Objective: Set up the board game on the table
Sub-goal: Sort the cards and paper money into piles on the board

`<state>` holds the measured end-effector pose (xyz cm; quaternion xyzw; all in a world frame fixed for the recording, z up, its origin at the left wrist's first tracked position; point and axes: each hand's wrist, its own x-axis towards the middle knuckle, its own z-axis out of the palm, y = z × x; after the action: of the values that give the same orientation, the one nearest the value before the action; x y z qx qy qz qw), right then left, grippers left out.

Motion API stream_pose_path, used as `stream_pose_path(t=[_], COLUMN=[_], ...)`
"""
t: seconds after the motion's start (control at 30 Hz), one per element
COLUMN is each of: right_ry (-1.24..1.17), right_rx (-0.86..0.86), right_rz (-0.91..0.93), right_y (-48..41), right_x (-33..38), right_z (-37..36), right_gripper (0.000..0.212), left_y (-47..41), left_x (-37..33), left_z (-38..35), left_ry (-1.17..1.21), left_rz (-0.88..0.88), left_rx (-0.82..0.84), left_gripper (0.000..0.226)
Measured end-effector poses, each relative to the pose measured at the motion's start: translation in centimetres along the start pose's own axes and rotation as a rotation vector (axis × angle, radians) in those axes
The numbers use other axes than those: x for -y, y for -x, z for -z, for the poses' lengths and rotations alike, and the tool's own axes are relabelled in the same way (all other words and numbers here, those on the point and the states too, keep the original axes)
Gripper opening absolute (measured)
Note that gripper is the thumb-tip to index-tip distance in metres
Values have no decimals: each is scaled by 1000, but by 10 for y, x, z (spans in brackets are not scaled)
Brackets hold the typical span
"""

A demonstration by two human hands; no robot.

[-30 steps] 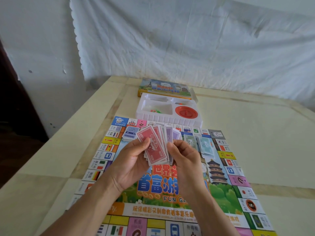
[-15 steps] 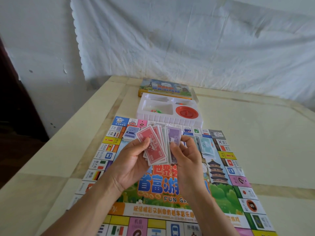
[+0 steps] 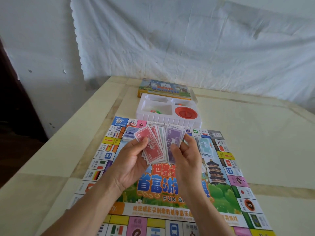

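Table: The big cream table with tan stripes (image 3: 255, 133) holds everything and gives the game a flat place.
Board: The bright flat paper game board (image 3: 219, 193) lies open on the table right in front of the person. Its pictures face up, so it looks ready for play.
Box: The colourful cardboard game box (image 3: 163, 87) lies flat at the far end behind the tray, likely put there to be out of the way.
Tray: The white plastic tray with pockets (image 3: 163, 118) sits between the box and the board's far edge, close enough to reach into.
Left hand: The left hand (image 3: 131, 160) holds the fan of red paper money notes (image 3: 153, 149) above the middle of the board. The thumb presses on top and the fingers are underneath. The notes are spread out, likely so each colour can be seen.
Right hand: The right hand (image 3: 185, 157) pinches the purple paper money note (image 3: 173, 138) at the fan's right side, probably to sort it out.
Piles: A blue card stack (image 3: 130, 134) and a pale green money pile (image 3: 205, 145) rest on the board, one on each side of the hands.
Right pocket: A red round plastic disc (image 3: 185, 112) lies in it.
Left pocket: A few small green and orange bits (image 3: 154, 111) lie in it, too small to name.
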<state>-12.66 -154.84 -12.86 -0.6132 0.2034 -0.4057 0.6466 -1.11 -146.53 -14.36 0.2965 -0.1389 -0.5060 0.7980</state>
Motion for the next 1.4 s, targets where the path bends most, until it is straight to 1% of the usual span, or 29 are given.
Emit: stream_pose_path(t=[0.07, 0.1, 0.17, 0.2, 0.27, 0.3, 0.33, 0.37, 0.4, 0.47, 0.53, 0.6, 0.7, 0.8, 0.9, 1.17, 1.27, 1.33, 1.37, 1.4], right_ry=[106, 233, 581, 767, 1141, 1301, 1410, 1461, 1466, 1424, 1395, 1381, 1334, 1306, 1246, 1182, 1195, 1096, 962, 750], right_rx=[-12, -12, 51, 123, 316, 411, 492, 553, 583, 563, 521, 507, 469, 407, 357, 298, 284, 176, 108, 52], right_rz=[11, 30, 92, 128, 166, 161, 148, 124, 99, 71, 63, 39, 9, -1, -37, -49, -36, -75, -143, -245], right_y=[-1, -2, -2, -2, 5, 11, 16, 23, 28, 31, 31, 30, 31, 31, 34, 36, 36, 32, 30, 28], right_x=[6, 9, 20, 25, 30, 29, 26, 22, 19, 13, 12, 12, 14, 16, 13, 6, 6, 9, 11, 14], right_z=[7, 13, 27, 32, 34, 33, 30, 28, 27, 28, 28, 25, 26, 33, 36, 38, 37, 40, 41, 41], right_gripper=[28, 27, 24, 22, 19, 18, 17, 18, 20, 23, 21, 18, 20, 20, 18, 8, 7, 7, 10, 12], left_y=[0, -1, -2, -3, -2, -1, -1, 0, 2, 6, 12, 18, 27, 29, 32, 35, 38, 40, 41, 43], left_x=[-2, -4, -7, -8, -10, -11, -13, -15, -17, -17, -14, -9, 3, 15, 19, 18, 14, 10, 9, 7], left_z=[-1, -2, -6, -9, -15, -18, -21, -24, -27, -29, -29, -26, -26, -26, -26, -20, -16, -12, -9, -6], left_ry=[29, 39, -6, -92, -363, -478, -539, -548, -532, -524, -552, -533, -445, -367, -290, -284, -248, -191, -157, -123], left_rz=[-38, -74, -161, -202, -254, -282, -314, -336, -341, -336, -329, -315, -246, -160, -92, -75, -93, -100, -97, -90], left_rx=[-38, -84, -234, -331, -514, -567, -594, -607, -601, -584, -572, -558, -540, -498, -464, -468, -422, -363, -326, -285], left_gripper=[32, 32, 29, 28, 29, 31, 32, 31, 30, 25, 22, 25, 27, 34, 36, 37, 33, 31, 32, 32])
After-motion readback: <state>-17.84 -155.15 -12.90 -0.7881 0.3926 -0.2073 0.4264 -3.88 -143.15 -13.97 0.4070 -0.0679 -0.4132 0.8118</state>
